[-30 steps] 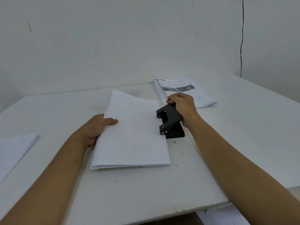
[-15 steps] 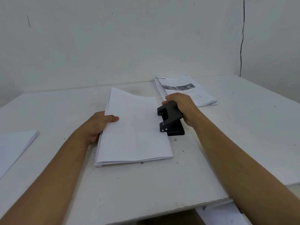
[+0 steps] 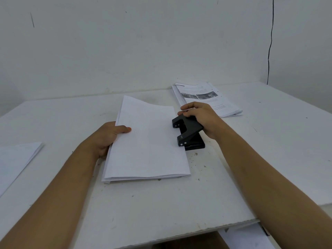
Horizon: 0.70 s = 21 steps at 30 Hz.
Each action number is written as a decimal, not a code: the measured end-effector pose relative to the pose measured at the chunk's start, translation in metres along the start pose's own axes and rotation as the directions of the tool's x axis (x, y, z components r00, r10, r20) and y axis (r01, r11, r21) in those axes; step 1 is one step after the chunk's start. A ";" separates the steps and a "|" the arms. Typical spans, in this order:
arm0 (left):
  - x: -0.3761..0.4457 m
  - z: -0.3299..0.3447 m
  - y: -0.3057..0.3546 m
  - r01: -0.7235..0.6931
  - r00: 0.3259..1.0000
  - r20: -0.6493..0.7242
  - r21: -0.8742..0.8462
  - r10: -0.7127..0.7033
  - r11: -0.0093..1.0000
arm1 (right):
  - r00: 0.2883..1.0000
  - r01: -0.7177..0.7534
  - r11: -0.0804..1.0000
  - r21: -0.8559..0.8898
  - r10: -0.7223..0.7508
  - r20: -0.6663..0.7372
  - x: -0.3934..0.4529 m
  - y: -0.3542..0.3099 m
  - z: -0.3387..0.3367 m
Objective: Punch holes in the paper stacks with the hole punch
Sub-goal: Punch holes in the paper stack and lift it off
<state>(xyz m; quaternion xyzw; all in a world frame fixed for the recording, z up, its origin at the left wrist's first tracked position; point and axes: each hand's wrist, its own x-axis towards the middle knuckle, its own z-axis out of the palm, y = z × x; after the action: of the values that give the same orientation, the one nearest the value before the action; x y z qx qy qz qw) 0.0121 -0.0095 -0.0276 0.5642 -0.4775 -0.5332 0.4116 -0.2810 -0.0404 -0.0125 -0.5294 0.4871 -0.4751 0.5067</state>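
Note:
A stack of blank white paper lies in the middle of the white table. My left hand grips its left edge, thumb on top and fingers underneath. A black hole punch sits at the stack's right edge, with the paper's edge under its two jaws. My right hand holds the punch from above, its fingers curled over the lever's far end.
A stack of printed sheets lies behind my right hand. Another white stack sits at the far left. The white wall stands close behind the table. More paper shows below the table's front edge.
The blank stack has shifted slightly to the right and away, toward the punch. Both hands keep their hold; the view has shifted a little.

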 end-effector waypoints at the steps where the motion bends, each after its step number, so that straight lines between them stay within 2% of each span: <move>1: 0.000 0.000 0.000 0.001 1.000 0.002 -0.003 -0.001 1.000 | 1.000 0.014 1.000 -0.014 -0.014 -0.019 0.000 0.000 0.001; 6: 0.000 -0.002 0.000 0.010 1.000 0.019 -0.008 -0.010 1.000 | 0.988 0.066 0.994 -0.091 -0.078 -0.137 0.000 0.000 0.003; 21: 0.002 0.000 -0.001 0.019 1.000 0.014 0.011 -0.019 1.000 | 0.998 0.026 0.996 -0.091 -0.032 -0.056 0.006 -0.003 -0.004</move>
<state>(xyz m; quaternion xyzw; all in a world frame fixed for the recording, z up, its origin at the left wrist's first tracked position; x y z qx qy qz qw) 0.0126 -0.0108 -0.0292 0.5669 -0.4780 -0.5385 0.4002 -0.2843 -0.0462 -0.0094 -0.5449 0.5145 -0.4749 0.4614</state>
